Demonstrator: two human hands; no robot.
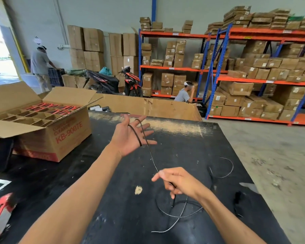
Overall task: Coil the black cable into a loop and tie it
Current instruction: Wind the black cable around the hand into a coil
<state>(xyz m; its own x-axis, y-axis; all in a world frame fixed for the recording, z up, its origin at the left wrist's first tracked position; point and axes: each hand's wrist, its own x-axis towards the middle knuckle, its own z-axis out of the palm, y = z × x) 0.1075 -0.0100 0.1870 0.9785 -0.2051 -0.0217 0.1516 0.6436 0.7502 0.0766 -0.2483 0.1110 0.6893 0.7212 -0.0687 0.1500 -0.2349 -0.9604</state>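
Note:
A thin black cable [151,156] runs from my left hand [130,136] down to my right hand [176,182]. My left hand is raised palm up with fingers spread, and the cable crosses the palm and loops over the fingers. My right hand pinches the cable lower down, near the table middle. The rest of the cable lies in loose curves on the black table [113,199], under and to the right of my right hand.
An open cardboard box [48,131] marked KB-9007E with dividers stands at the table's left. A red and black object [0,213] lies at the near left. A brown board [148,106] leans at the far edge. Two persons, scooters and shelving with cartons stand beyond.

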